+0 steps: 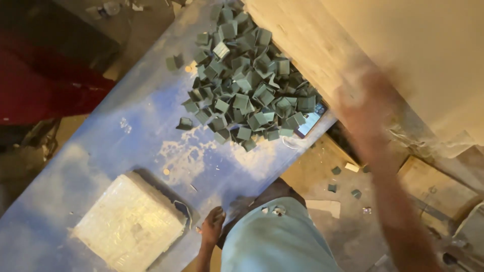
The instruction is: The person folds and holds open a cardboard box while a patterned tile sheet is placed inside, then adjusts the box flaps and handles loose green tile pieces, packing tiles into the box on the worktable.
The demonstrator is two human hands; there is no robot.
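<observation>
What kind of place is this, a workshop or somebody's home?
Most likely a small workshop. A worn blue workbench holds a heap of small green angled pieces and a plastic-wrapped block, and scraps and dust lie on the bare floor.

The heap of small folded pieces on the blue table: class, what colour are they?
Grey-green, seen in the head view: the heap of folded pieces.

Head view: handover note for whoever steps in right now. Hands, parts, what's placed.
Left hand: rests at the near edge of the blue table, holds nothing visible.
Right hand: raised right of the table, motion-blurred; its grip cannot be read.
Pile of grey-green angled pieces: heaped at the table's far end; one stray left of it, a few on the floor.
Wrapped pale block: near table corner, untouched.
</observation>
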